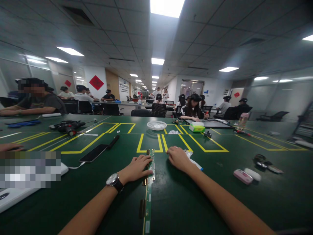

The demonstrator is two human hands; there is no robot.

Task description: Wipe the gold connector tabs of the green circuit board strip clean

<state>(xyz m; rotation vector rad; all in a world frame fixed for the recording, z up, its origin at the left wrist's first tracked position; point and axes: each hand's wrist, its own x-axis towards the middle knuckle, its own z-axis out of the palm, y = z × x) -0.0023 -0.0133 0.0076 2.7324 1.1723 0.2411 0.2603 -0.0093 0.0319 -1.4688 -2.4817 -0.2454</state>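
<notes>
A long, narrow green circuit board point(148, 199) with brown flexible tabs along its left side runs lengthwise in front of me on the green table. My left hand point(137, 168), with a watch on the wrist, has its fingers and thumb on the board's left edge near the far end, holding it. To the right of the board, my right hand point(178, 158) rests low over the table with its fingers curled in. What is under those fingers is hidden. Partly behind that hand lies a white strip with a blue end point(197, 165).
A clear round dish point(156, 125) stands ahead among yellow tape outlines. At left are a phone point(95, 153) on a cable and a power tool point(68, 126). A pink case point(243, 176) and keys point(266, 164) lie right. A green tissue pack point(197, 127) sits farther back; people sit around.
</notes>
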